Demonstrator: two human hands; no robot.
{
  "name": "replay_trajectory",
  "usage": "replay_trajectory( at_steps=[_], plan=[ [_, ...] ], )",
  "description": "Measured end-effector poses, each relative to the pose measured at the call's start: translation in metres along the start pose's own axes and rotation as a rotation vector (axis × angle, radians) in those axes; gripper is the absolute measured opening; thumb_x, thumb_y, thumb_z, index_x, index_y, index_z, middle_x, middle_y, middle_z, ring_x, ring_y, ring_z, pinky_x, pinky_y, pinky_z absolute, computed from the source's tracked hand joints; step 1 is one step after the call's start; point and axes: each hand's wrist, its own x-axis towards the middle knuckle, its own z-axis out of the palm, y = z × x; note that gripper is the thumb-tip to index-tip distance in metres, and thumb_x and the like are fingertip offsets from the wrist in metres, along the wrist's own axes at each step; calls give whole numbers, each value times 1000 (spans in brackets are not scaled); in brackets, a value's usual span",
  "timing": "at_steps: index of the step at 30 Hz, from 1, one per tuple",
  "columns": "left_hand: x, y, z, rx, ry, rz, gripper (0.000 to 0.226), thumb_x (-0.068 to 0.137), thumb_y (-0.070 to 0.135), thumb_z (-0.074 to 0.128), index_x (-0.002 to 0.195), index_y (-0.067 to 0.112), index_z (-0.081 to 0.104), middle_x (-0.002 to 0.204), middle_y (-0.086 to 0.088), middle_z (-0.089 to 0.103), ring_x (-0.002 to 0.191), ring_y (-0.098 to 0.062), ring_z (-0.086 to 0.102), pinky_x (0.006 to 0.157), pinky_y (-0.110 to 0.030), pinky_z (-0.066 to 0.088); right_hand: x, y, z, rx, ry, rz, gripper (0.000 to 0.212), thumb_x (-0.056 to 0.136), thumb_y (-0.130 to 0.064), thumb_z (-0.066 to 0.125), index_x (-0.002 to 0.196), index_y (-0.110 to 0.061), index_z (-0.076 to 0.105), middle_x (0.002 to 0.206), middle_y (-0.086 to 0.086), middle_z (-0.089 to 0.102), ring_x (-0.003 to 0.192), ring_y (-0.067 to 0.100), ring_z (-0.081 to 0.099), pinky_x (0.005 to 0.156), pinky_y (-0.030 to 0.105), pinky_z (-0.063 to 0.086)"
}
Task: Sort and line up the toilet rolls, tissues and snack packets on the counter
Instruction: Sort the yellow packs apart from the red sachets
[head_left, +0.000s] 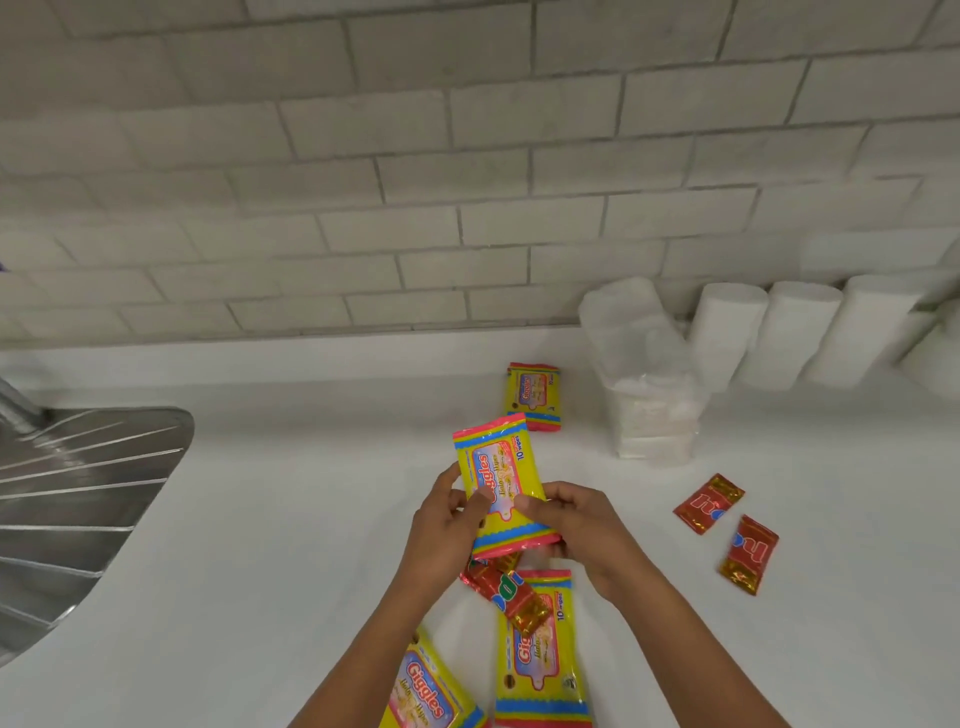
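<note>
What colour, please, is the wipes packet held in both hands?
Yellow wipes packet, with pink ends, blue bands and a pink-and-blue label; the head view shows it.

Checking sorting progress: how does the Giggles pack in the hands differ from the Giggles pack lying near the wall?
The held pack is lifted off the counter, gripped at its lower half by the left hand and right hand; the far pack lies flat on the counter, untouched. The held pack tilts slightly left; the far pack sits nearly square to the wall. Both are yellow with pink ends and the same label.
</note>
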Motion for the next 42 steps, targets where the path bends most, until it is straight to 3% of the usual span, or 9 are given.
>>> replay_trajectory(
  at_steps=[2, 7, 10, 16, 20, 23, 28, 33, 42],
  plan=[
    [9, 1, -4, -50, -14, -17, 32, 97, 33, 61, 129, 31, 55, 100, 0, 75, 85, -15, 75, 78, -38, 62, 5, -1, 6, -17, 6, -2, 30, 84, -31, 78, 107, -13, 72, 90, 3, 79, 77, 19, 77, 61, 28, 58],
    [47, 10, -21, 9, 36, -30, 36, 97, 32, 61, 131, 35, 49, 110, -1, 70, 91, -16, 73, 68, -25, 58, 16, 3, 10, -124, 63, -16, 32, 86, -43, 72, 109, -21, 70, 95, -2, 76, 78, 19, 75, 65, 26, 61],
    [84, 12, -31, 58, 80, -38, 41, 98, 29, 61, 137, 30, 47, 115, -5, 67, 95, -18, 70, 73, -29, 57, 18, 12, 3, -228, 144, -33, 28, 89, -43, 70, 110, -25, 67, 97, -5, 71, 81, 18, 72, 65, 25, 59],
    [167, 21, -27, 150, 88, -38, 42, 98, 22, 59, 139, 21, 49, 115, -9, 68, 88, -21, 67, 66, -25, 49, 19, 30, -18, -446, 203, -43, 21, 90, -43, 67, 109, -33, 67, 101, -11, 66, 90, 8, 66, 80, 25, 54],
    [212, 22, -13, 178, 70, -88, 45, 93, 22, 62, 137, 21, 53, 119, -10, 67, 95, -24, 65, 74, -30, 50, 17, 36, -24, -546, 208, 3, 24, 91, -43, 65, 113, -34, 64, 102, -15, 63, 91, 3, 62, 75, 15, 48],
    [232, 18, -2, 230, 75, -109, 47, 91, 22, 63, 137, 20, 54, 125, -10, 65, 103, -27, 64, 80, -32, 52, 16, 45, -27, -616, 208, 44, 21, 90, -45, 65, 110, -40, 60, 106, -15, 61, 94, 5, 61, 85, 23, 53],
    [250, 4, 4, 404, 104, -136, 46, 88, 27, 65, 133, 18, 58, 130, -11, 63, 117, -33, 59, 98, -40, 49, 8, 49, -26, -727, 173, 102, 32, 91, -42, 64, 121, -36, 59, 113, -13, 57, 102, 8, 57, 89, 25, 52],
    [249, -6, 2, 578, 103, -118, 53, 89, 38, 63, 137, 18, 54, 134, -12, 59, 121, -34, 56, 101, -42, 46, 1, 58, -20, -839, 84, 157, 51, 84, -40, 71, 133, -35, 53, 122, -12, 50, 110, 13, 56, 92, 28, 53],
    [214, -7, -16, 617, 73, 18, 56, 90, 45, 61, 140, 26, 48, 136, -7, 56, 126, -30, 52, 103, -44, 45, 1, 67, -16, -968, 71, 85, 47, 80, -42, 75, 122, -27, 60, 113, -7, 50, 102, 12, 58, 84, 24, 49]
  ],
)
